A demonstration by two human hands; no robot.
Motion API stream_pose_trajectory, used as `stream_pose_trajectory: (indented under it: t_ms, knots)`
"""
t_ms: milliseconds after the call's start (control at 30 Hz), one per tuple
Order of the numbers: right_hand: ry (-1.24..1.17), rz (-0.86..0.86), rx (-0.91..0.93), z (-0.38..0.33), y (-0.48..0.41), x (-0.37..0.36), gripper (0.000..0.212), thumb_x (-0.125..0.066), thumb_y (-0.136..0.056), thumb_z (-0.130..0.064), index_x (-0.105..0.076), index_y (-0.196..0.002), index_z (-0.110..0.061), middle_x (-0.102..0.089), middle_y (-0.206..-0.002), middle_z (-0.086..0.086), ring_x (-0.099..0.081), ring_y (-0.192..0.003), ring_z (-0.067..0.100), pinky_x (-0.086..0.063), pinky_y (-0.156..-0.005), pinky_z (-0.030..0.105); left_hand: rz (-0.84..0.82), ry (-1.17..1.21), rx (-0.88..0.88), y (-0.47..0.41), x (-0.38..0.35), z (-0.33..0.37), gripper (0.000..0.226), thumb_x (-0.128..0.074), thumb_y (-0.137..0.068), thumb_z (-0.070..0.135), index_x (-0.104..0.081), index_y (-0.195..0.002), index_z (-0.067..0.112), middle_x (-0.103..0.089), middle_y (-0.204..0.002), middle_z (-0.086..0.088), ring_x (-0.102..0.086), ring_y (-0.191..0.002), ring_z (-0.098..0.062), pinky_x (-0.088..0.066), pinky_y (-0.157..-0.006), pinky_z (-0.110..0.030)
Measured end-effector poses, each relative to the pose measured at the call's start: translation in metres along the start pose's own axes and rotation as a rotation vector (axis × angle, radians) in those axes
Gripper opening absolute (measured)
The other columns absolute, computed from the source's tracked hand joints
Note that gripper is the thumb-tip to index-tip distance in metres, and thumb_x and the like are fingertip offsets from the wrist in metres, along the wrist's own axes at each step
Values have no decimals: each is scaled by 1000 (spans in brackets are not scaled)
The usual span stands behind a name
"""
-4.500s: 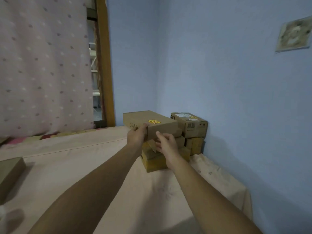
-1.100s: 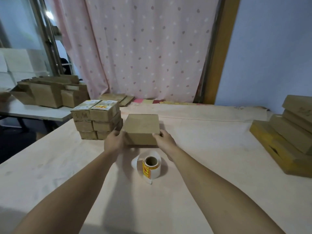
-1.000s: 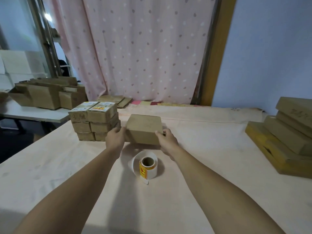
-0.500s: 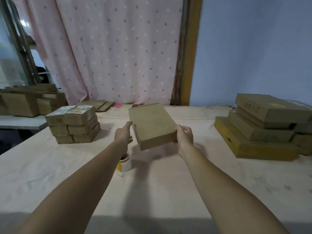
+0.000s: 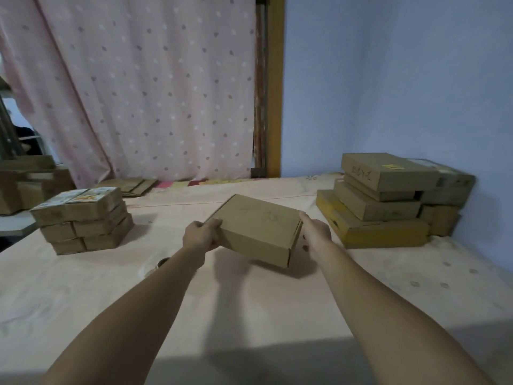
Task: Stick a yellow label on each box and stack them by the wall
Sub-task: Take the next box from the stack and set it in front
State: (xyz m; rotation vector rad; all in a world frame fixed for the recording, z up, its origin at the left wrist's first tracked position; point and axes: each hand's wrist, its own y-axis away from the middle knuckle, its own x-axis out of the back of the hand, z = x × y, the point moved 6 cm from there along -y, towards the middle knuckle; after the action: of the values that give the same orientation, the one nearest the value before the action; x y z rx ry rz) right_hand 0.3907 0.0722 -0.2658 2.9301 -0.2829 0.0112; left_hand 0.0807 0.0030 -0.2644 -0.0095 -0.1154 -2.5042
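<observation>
Gripping opposite ends of a plain cardboard box point(image 5: 258, 226), the fingers point(image 5: 214, 224) of the left hand point(image 5: 201, 234) and right hand point(image 5: 316, 232) hold it tilted above the surface point(image 5: 249, 315). Right of the box, a stack point(image 5: 383, 207) topped by a yellow label point(image 5: 392, 166) stands against the blue wall point(image 5: 402, 79); left of it stand smaller boxes point(image 5: 83, 218).

Plain brown box point(image 5: 258, 226) aloft, tilted; labelled stack point(image 5: 388, 195) well apart.

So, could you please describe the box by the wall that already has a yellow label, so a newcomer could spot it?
Look right to the blue wall, where brown cardboard boxes are stacked on the pink-covered table. The flat brown cardboard box lies on top of that stack. It is the only one whose top shows a small yellow label.
</observation>
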Motion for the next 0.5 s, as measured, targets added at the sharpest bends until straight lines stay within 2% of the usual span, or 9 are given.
stream_pose_trajectory:
  t_ms: [67, 167, 233, 300, 367, 433, 500]
  knots:
    - [47, -79, -24, 3, 6, -7, 30, -61, -93, -41, -67, -92, -12, -69, -92, 4, -65, -88, 24, -58, -83, 39, 21, -127, -22, 11, -8, -6, 43, -75, -81, 41, -56, -97, 6, -62, -98, -16, -68, -80, -32, -63, -72, -47]
    - [198, -81, 31, 6, 13, -9, 16, -58, -90, -20, -64, -96, -6, -70, -102, 10, -64, -86, 26, -49, -66, 31, 54, -334, -31, 25, -10, -13, 50, -65, -79, 53, -55, -98, 8, -61, -97, -10, -67, -81, -32, -60, -80, -46]
    - [238, -61, 71, 8, 18, -6, 14, -53, -89, -10, -58, -102, -7, -64, -102, 14, -60, -87, 29, -51, -71, 36, 16, -512, -22, 28, -6, -15, 52, -62, -79, 55, -56, -100, 7, -61, -100, -10, -63, -90, -33, -56, -85, -41]
    - [295, -49, 85, 12, 22, -6, 30, -47, -90, -5, -56, -119, -5, -60, -102, 13, -60, -96, 32, -55, -88, 45, -56, -706, -29, 33, -6, -17, 45, -63, -83, 52, -56, -95, 10, -60, -97, -8, -60, -93, -32, -53, -84, -38]
    - [363, -64, 95, 17, 24, -8, 32, -44, -90, -7, -56, -120, -12, -61, -103, 9, -60, -97, 31, -56, -92, 51, -90, -853, -58, 37, -8, -20, 40, -63, -83, 51, -58, -94, 13, -60, -97, -6, -59, -93, -30, -51, -84, -37]
    - [447, -75, 131, 20, 25, -12, 31, -43, -89, -8, -56, -116, -16, -62, -112, 8, -59, -99, 29, -57, -90, 47, -88, -942, -100, 41, -10, -20, 40, -61, -85, 48, -62, -104, 13, -61, -103, -7, -60, -99, -31, -47, -81, -34]
    - [540, -79, 178, 20, 26, -16, 36, -42, -90, -7, -55, -123, -16, -60, -121, 6, -55, -103, 27, -52, -88, 38, -86, -987, -120, 42, -12, -22, 43, -57, -89, 46, -62, -114, 11, -63, -113, -10, -60, -106, -32, -44, -79, -33]
